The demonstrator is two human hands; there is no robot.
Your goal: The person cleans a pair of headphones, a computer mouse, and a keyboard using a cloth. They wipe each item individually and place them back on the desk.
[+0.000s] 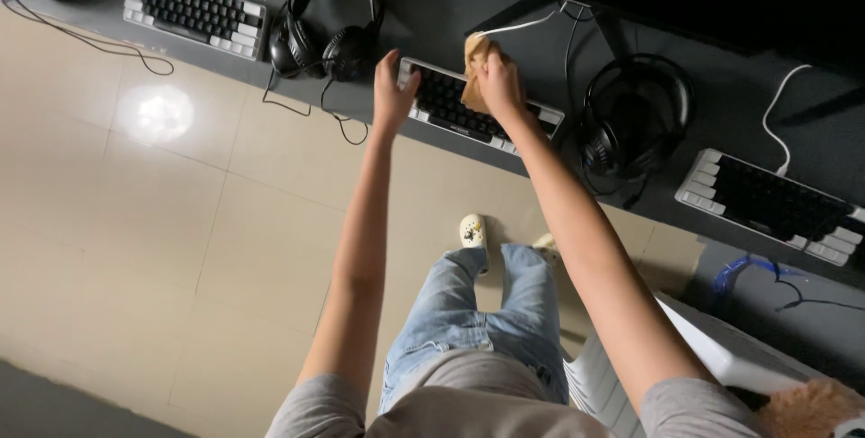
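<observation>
At the desk's (pixel 432 14) front edge, our left hand (pixel 393 95) steadies the middle keyboard's (pixel 455 104) left end, fingers loosely curled on it. Our right hand (pixel 501 82) pinches a tan cloth (pixel 475 68) bunched over the keys; it looks soft, light and easily gripped by any fold.

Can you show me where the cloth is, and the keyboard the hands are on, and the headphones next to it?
cloth (pixel 475 73): head view, middle of the tan cloth under the right hand.
keyboard (pixel 446 100): head view, its dark keys between the hands.
headphones (pixel 347 50): head view, right ear cup of the left pair.
</observation>
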